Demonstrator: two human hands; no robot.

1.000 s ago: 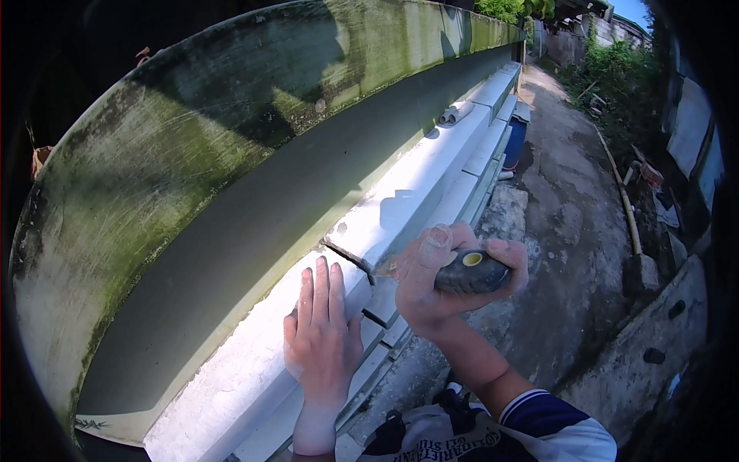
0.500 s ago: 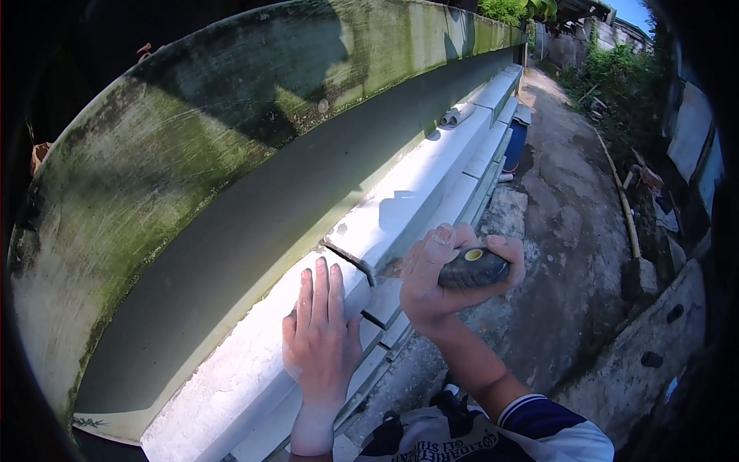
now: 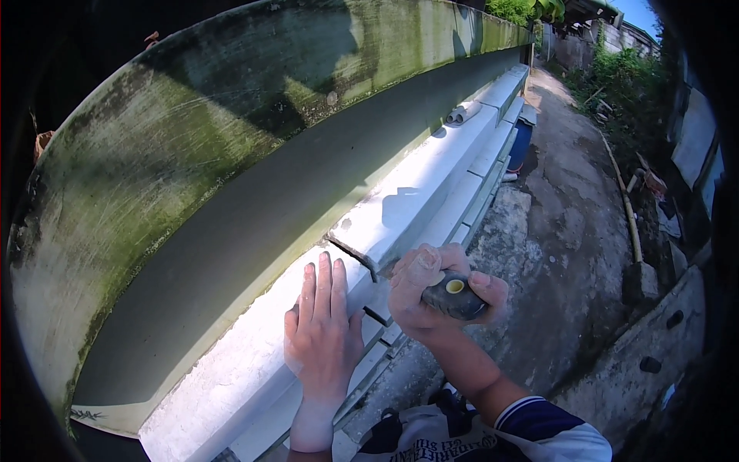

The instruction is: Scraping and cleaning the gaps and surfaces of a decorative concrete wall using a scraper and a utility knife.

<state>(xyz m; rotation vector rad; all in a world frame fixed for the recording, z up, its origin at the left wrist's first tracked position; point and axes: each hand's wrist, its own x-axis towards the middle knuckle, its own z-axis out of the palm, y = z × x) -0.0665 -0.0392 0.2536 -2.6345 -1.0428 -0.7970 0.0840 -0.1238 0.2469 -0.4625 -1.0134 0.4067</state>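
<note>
Right hand [image 3: 416, 296], gripping a dark handle [image 3: 459, 300], has drawn nearer the body; left hand [image 3: 322, 335] flat on white block [image 3: 231, 366] (lettered shirt [image 3: 412, 435] below).

And we're seeing bright white along the blocks [image 3: 254, 339], mossy green streaked black across the wall [image 3: 200, 146], dark grey on the handle [image 3: 462, 306] with its yellow spot [image 3: 456, 286], and navy-and-white stripes edging the sleeve [image 3: 539, 420]!

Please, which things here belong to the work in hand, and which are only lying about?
Belonging to the work:
near white block, under the flat left grip
dark handle, in the right grip

Apparently just lying about:
grey pipes, on the farther white block
blue container, by the path
long pole, along the path's far side
</note>
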